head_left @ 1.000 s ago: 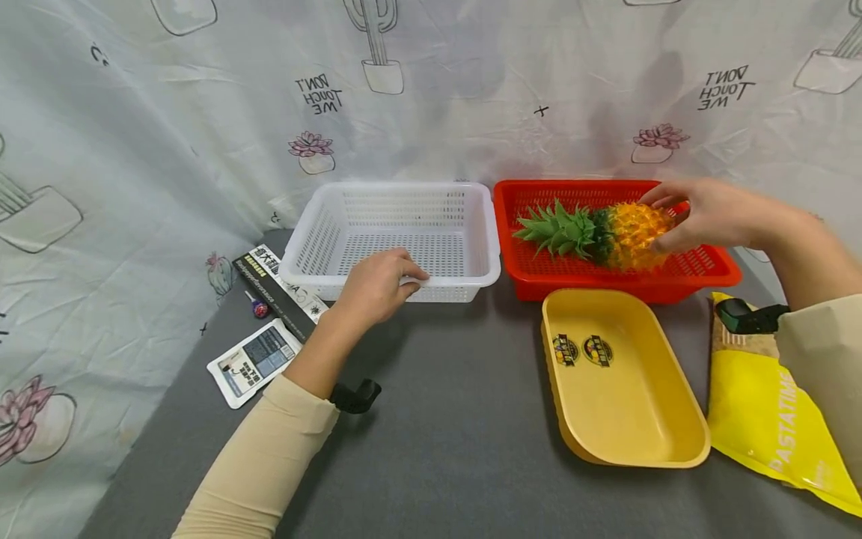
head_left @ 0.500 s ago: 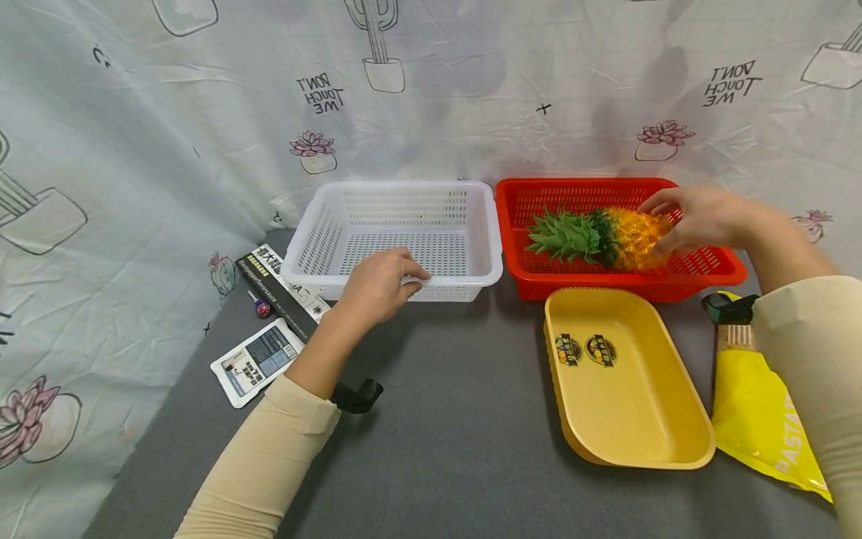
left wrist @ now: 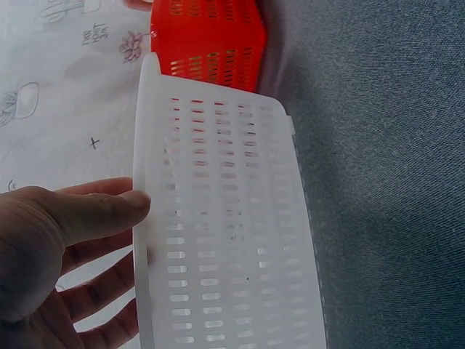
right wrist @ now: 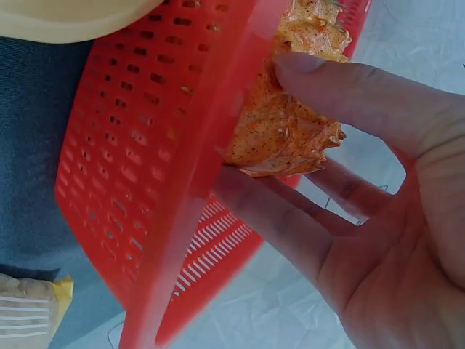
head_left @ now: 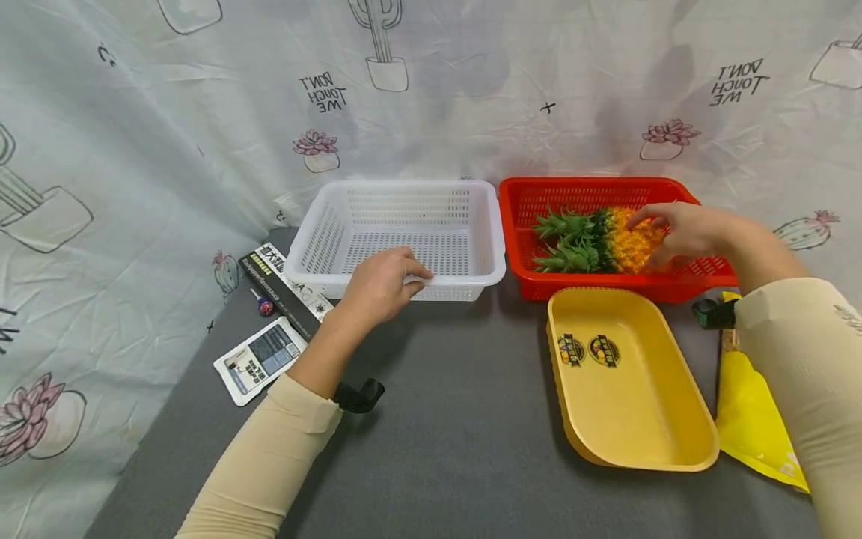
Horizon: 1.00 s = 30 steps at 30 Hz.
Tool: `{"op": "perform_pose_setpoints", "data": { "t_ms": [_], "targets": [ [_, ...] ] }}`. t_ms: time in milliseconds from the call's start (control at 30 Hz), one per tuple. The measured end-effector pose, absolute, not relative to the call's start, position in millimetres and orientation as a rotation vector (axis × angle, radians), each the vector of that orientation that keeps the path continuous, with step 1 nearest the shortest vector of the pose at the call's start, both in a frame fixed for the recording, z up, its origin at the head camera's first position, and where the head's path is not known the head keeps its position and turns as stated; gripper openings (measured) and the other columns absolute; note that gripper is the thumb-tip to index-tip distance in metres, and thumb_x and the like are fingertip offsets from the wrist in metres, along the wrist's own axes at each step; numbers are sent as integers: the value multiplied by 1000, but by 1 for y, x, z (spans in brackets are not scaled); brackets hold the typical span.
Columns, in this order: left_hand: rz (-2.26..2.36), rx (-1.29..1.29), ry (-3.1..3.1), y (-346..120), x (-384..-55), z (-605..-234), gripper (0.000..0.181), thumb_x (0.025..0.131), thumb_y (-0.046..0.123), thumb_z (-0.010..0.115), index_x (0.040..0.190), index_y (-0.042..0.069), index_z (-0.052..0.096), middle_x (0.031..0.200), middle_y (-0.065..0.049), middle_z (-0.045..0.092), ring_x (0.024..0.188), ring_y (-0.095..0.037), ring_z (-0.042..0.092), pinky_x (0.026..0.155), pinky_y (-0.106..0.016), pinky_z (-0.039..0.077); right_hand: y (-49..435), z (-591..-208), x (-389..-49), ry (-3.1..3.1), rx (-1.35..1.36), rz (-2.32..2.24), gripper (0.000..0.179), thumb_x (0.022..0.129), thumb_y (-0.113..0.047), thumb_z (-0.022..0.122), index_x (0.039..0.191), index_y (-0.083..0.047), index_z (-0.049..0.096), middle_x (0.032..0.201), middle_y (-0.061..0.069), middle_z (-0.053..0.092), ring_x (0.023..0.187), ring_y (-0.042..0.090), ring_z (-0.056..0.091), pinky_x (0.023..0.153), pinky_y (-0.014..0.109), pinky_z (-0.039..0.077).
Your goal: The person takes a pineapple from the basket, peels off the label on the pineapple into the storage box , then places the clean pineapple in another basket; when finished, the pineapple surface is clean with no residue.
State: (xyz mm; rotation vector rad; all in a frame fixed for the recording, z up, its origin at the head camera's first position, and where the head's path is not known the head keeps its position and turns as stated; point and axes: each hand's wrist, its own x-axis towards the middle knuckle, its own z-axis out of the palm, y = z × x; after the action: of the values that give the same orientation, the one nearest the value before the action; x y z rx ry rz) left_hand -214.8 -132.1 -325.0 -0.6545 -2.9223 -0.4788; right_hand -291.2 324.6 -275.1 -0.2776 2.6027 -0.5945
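Observation:
At the front rim of the white plastic basket [head_left: 397,288], my left hand [head_left: 384,288] pinches the edge, thumb on the near face and fingers behind, as the left wrist view shows. My right hand [head_left: 687,232] reaches into the red plastic basket [head_left: 539,288] and holds the round end of a pineapple [head_left: 626,239]. The fruit lies sideways in that basket, orange body to the right and green leaves to the left. In the right wrist view the thumb rests on the pineapple's skin [right wrist: 280,131] and the other fingers pass behind and under its end.
A yellow tray [head_left: 619,404] stands in front of the red basket. To its right lies a yellow bag [head_left: 754,419], partly under the right forearm. At left are a black and white box [head_left: 279,292], a lollipop [head_left: 265,305] and a white packet [head_left: 259,359]. A printed curtain hangs behind.
The pineapple has settled lower in the red basket and shifted slightly right, with its leaves turned. My right hand has lowered with it. My left hand stays at the white basket's rim.

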Motion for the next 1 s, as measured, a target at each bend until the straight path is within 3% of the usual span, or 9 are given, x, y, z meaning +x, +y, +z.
{"op": "perform_pose_setpoints", "data": {
  "t_ms": [167, 333, 467, 567, 633, 833, 900, 1000],
  "targets": [
    [-476, -640, -2920, -132, -214, -324, 21, 96, 15, 74, 116, 18, 81, 111, -3, 71, 101, -25, 69, 82, -43, 56, 322, -280, -294, 2680, -323, -489, 70, 79, 3, 77, 142, -2, 48, 142, 37, 39, 93, 35, 54, 68, 43, 57],
    [-494, -637, -2911, -132, -214, -325, 21, 95, 16, 74, 115, 18, 81, 111, -3, 71, 101, -25, 69, 82, -44, 56, 321, -283, -296, 2682, -311, -429, 69, 77, 5, 75, 140, -2, 47, 137, 40, 41, 94, 39, 51, 67, 43, 54],
    [-499, -630, -2913, -131, -214, -327, 21, 95, 15, 75, 115, 18, 81, 110, -2, 71, 101, -25, 69, 82, -43, 56, 320, -284, -294, 2689, -303, -388, 67, 80, -2, 77, 141, -1, 47, 135, 38, 45, 104, 44, 50, 80, 53, 55],
    [-494, -623, -2921, -131, -214, -327, 21, 96, 16, 74, 115, 18, 81, 111, -2, 71, 103, -25, 69, 83, -43, 56, 316, -284, -293, 2694, -310, -372, 69, 83, -13, 80, 143, 0, 48, 140, 37, 46, 115, 51, 50, 94, 67, 49],
    [-489, -614, -2926, -132, -214, -327, 21, 96, 16, 74, 116, 19, 81, 111, -2, 71, 102, -25, 69, 83, -43, 56, 312, -284, -292, 2702, -312, -362, 71, 83, -16, 81, 144, 0, 49, 142, 38, 46, 120, 54, 48, 96, 69, 48],
    [-487, -621, -2914, -132, -214, -328, 21, 95, 16, 74, 115, 19, 81, 110, -2, 71, 103, -25, 69, 83, -44, 56, 305, -288, -291, 2745, -305, -294, 65, 79, 1, 75, 141, -2, 56, 130, 38, 55, 95, 42, 56, 72, 47, 59],
    [-484, -628, -2911, -132, -213, -328, 21, 95, 17, 74, 115, 18, 81, 111, -3, 71, 103, -25, 69, 84, -44, 56, 304, -288, -291, 2756, -312, -265, 63, 79, 2, 75, 140, -2, 58, 128, 38, 56, 93, 42, 56, 72, 47, 58],
    [-486, -627, -2908, -132, -213, -328, 21, 95, 16, 74, 115, 19, 81, 111, -2, 71, 103, -25, 69, 84, -44, 56, 303, -286, -290, 2754, -308, -253, 62, 82, -3, 77, 141, -2, 58, 127, 37, 57, 99, 45, 55, 82, 56, 57]
  ]
}}
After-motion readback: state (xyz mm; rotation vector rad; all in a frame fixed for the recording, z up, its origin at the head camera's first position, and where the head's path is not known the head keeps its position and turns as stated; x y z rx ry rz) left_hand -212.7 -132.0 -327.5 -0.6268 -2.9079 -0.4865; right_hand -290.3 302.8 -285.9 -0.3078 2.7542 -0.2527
